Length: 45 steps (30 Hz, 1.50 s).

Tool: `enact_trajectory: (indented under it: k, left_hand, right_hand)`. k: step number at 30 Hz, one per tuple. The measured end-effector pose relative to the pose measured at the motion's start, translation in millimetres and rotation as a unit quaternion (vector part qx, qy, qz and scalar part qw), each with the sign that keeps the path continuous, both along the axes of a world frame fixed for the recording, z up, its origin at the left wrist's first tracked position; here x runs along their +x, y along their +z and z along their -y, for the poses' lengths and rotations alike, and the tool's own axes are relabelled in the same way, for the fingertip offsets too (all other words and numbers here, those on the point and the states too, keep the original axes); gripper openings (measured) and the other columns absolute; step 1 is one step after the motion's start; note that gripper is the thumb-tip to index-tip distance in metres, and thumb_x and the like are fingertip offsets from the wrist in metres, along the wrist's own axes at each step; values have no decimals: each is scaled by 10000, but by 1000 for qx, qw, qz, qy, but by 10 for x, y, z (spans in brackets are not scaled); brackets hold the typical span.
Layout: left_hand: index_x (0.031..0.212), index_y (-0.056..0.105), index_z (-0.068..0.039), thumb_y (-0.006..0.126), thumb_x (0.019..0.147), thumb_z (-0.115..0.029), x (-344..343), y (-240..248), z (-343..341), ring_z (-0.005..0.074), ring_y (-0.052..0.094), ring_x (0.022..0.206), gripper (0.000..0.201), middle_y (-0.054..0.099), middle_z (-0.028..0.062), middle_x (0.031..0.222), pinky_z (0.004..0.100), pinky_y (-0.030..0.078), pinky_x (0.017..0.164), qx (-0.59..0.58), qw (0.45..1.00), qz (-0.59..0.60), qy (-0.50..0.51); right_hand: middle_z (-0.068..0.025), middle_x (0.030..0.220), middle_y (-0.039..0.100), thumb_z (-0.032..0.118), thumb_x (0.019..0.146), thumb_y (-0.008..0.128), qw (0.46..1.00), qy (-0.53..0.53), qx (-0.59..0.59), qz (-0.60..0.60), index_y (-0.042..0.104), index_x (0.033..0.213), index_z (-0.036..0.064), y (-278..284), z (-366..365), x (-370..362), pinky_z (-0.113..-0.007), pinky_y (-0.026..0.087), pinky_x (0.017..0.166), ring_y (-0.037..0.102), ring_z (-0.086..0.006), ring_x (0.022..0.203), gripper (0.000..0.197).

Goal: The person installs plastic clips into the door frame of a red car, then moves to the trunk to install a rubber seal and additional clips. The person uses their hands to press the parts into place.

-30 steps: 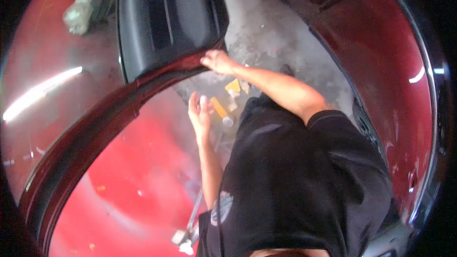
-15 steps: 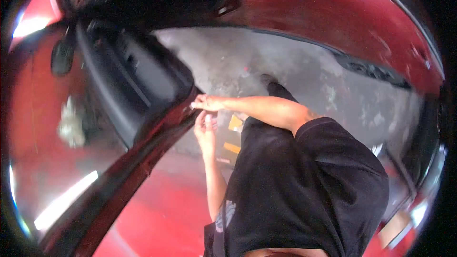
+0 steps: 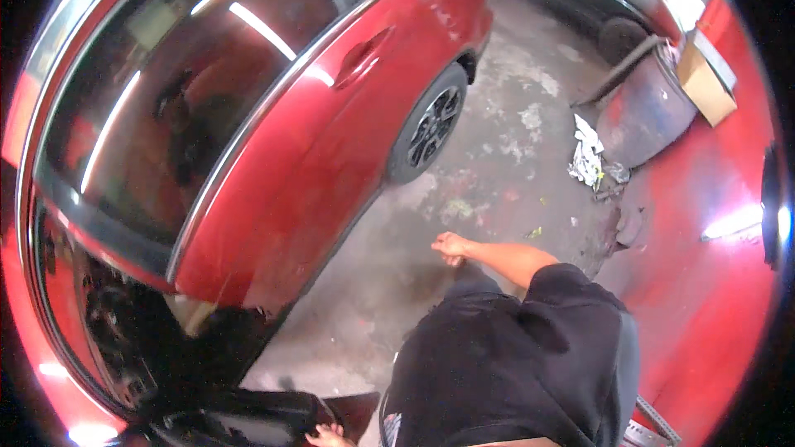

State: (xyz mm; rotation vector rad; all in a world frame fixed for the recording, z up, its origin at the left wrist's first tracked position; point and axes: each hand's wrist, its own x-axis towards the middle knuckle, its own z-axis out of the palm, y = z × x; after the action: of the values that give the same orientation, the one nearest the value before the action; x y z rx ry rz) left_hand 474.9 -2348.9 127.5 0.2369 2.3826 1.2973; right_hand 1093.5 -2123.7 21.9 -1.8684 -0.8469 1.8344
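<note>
At the bottom edge of the view, my left hand (image 3: 329, 436) rests with bent fingers at the edge of the open car door (image 3: 273, 414). Part of that hand is cut off by the frame. The door's dark inner panel faces up beside it. My right hand (image 3: 451, 247) hangs over the concrete floor in front of me, away from the car. Its fingers are curled together, and whatever may be inside them is hidden. The red car (image 3: 306, 190) stands to the left, with its front doorway uncovered at the lower left.
A rear wheel (image 3: 431, 128) sits under the car's side. At the far right stand a grey drum (image 3: 650, 112), a cardboard box (image 3: 704, 83) and crumpled white paper (image 3: 586, 153). A red surface (image 3: 687, 265) runs along my right. Concrete floor (image 3: 497, 190) lies between.
My view has swung right, toward the car's rear. My right hand has left the door edge and is now over the floor. My left hand remains near the door, now low in view.
</note>
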Motion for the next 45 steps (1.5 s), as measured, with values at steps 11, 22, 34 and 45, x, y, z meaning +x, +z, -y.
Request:
enact_trajectory:
  k: [11, 22, 34, 45]
  left_hand:
    - [1353, 488, -50, 582, 982, -280, 3261, -1077, -2486, 242, 674, 839, 447, 642, 152, 1102, 375, 570, 625, -155, 873, 168, -431]
    - [1109, 632, -51, 580, 974, -222, 6750, -1606, -5374, 146, 623, 719, 224, 637, 59, 908, 312, 521, 551, -127, 634, 339, -683]
    - [1193, 654, -2, 604, 991, -123, 12380, 553, -6763, 124, 645, 880, 241, 688, 44, 1008, 257, 528, 763, 79, 421, 108, -897]
    - [1211, 605, 74, 586, 967, -29, 14386, 2600, -8092, 290, 652, 1016, 266, 666, 193, 1103, 400, 532, 910, 527, 621, -327, -480]
  right_hand:
    - [-143, 729, 636, 412, 996, 586, 959, -234, 6, -158, 632, 964, -2, -176, 628, 2254, -384, 540, 478, 658, -237, 601, 419]
    - [-113, 842, 695, 472, 1007, 520, 967, -192, 146, 81, 692, 976, -10, 19, -1060, 4517, -377, 574, 643, 680, -232, 687, 513]
    - [-79, 613, 602, 259, 874, 616, 786, -599, -85, 124, 641, 794, 96, -662, 770, 7239, -412, 506, 499, 630, -206, 563, 183]
    - [-144, 804, 650, 340, 951, 513, 965, -229, 20, 130, 643, 993, 76, -1675, -593, 11398, -471, 499, 614, 656, -296, 742, 297]
